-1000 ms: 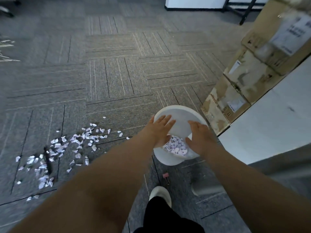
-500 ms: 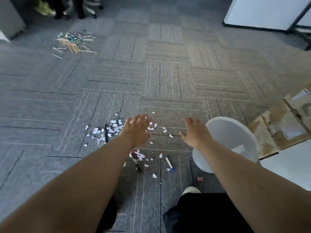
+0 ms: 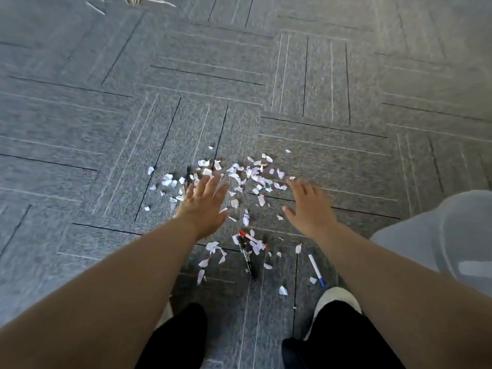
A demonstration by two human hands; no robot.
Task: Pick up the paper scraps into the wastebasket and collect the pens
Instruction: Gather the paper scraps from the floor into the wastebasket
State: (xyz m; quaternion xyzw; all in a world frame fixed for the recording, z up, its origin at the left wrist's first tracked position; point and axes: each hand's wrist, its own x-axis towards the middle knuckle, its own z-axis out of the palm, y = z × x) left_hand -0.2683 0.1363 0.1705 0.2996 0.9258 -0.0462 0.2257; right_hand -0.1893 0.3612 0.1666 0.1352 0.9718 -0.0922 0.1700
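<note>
**A:** Since you are standing nearer than I am, what lies down by the feet?

**B:** A white shoe (image 3: 336, 298) under a black trouser leg (image 3: 340, 339). Just beside its toe, on the grey carpet-tile floor (image 3: 319, 102), lies a slim white pen with a blue cap (image 3: 316, 270). To the left of that is a thin black pen (image 3: 248, 262). A white pen with red ends (image 3: 251, 238) lies across the black pen's far end, and a few bits of paper lie on them.

**A:** And the hands?

**B:** Both reach forward, palms down. The left hand (image 3: 203, 206) has its fingers straight and spread and holds nothing. It is over the left part of the small torn white paper scraps (image 3: 255, 179). The right hand (image 3: 308, 206) is also flat and empty, fingers stretched out, at the right edge of the scatter. I cannot tell whether either one touches the carpet.

**A:** So where is the paper?

**B:** All on the floor. The thickest patch lies between the two hands and just beyond the fingertips. A thinner trail runs back between the forearms towards the pens.

**A:** The bin?

**B:** The pale round plastic wastebasket (image 3: 415, 235) stands to the right, close beside the right forearm and well apart from the main patch. It is too blurred to see inside.

**A:** Anything farther off?

**B:** Some thin pale sticks (image 3: 95, 8) on the carpet at the far left.
</note>
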